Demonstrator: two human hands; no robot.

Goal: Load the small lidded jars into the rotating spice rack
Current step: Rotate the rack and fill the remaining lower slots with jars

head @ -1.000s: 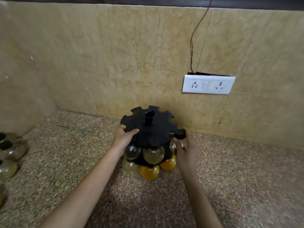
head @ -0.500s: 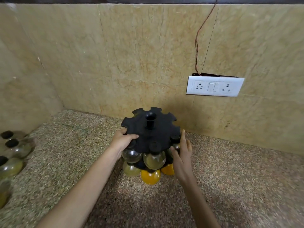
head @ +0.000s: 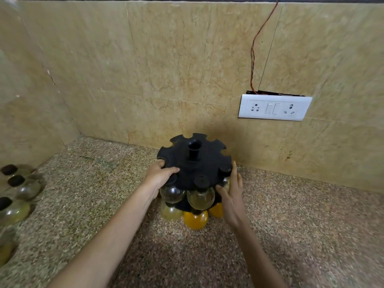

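A black rotating spice rack with a notched top disc stands on the speckled counter near the back wall. Round glass jars with black lids hang in its front notches: a clear one, a pale one, and below them orange-filled jars. My left hand grips the left rim of the top disc, thumb on top. My right hand is flat with straight fingers against the rack's right side, beside a hung jar. Several loose lidded jars lie at the far left of the counter.
The tiled back wall stands just behind the rack, with a white socket plate and a red wire above it to the right. A side wall closes off the counter at the left. Speckled counter stretches right of the rack.
My right hand let go of the black-lidded jar it held at the rack's right notch; that jar now hangs in the rack and the hand lies flat beside it. My left hand stays on the rim.
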